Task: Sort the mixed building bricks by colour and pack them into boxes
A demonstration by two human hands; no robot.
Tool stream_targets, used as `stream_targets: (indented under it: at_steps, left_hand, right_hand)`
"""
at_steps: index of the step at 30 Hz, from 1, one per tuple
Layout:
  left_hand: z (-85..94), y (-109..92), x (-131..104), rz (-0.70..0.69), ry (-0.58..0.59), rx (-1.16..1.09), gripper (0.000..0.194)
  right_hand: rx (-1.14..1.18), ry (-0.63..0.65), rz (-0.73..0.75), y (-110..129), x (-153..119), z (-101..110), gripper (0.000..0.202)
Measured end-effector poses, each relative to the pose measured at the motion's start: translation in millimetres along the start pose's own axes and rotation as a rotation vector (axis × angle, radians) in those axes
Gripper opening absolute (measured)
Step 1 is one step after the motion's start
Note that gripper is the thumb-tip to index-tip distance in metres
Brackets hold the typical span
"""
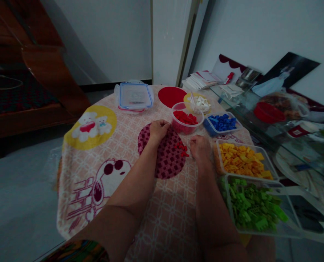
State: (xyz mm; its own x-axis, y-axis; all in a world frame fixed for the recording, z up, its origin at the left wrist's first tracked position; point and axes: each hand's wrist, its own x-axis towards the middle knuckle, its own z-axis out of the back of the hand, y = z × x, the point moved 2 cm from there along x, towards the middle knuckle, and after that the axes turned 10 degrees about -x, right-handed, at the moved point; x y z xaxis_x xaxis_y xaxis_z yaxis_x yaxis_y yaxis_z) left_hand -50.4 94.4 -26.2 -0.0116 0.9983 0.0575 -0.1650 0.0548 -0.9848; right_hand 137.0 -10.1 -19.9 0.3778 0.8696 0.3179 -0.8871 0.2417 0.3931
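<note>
My left hand [159, 131] is closed, its fingers pinched together over the dark red checked circle of the tablecloth, just left of a round tub [187, 127] of red pieces. What its fingertips hold, if anything, is too small to make out. My right hand [200, 146] rests on the cloth with curled fingers, below the tub; its grip is hidden. Between the hands lie several small red pieces [184, 154] in a loose group. A container of blue pieces [222, 123] stands beyond my right hand, and yellow pieces [242, 160] fill a box to its right.
Green pieces [256, 207] lie in a clear box at the near right. White pieces [201, 104] sit behind the red tub. Clear lids [136, 95] are stacked at the far left. A cluttered glass shelf [260, 127] borders the right side; papers [202, 79] lie at the back.
</note>
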Motion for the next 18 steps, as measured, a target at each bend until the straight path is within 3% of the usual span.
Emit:
stream_targets:
  at_steps: [6,12,18]
  left_hand:
    - [-0.1,-1.5,-2.0,-0.031,0.015,0.051,0.016]
    - [-1.8,-1.8,-3.0,-0.02,0.015,0.097,0.016]
    - [-3.7,-2.7,-4.5,-0.027,0.038,0.145,0.017]
  right_hand:
    - [0.042,0.016,0.001,6.0,-0.1,16.8,0.018]
    - [0.248,-0.124,-0.019,29.2,16.7,40.6,0.017]
    - [0.52,-0.193,-0.023,28.7,30.2,31.4,0.033]
